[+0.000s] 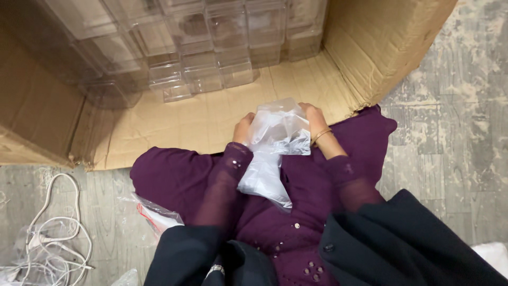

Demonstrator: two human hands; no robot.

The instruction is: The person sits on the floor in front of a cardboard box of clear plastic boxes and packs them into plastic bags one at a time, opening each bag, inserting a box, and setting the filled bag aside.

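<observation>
We had both hands on the clear plastic bag at frame centre, over our lap: left hand pinched shut on its left edge, right hand clamped on the upper right corner, so the film stayed stretched between them and its tail hung down onto the purple dress. Just above sat the open cardboard box, clear plastic containers stacked at its back, upper frame. White cables lay lower left on the floor.

Grey streaked plank floor
</observation>
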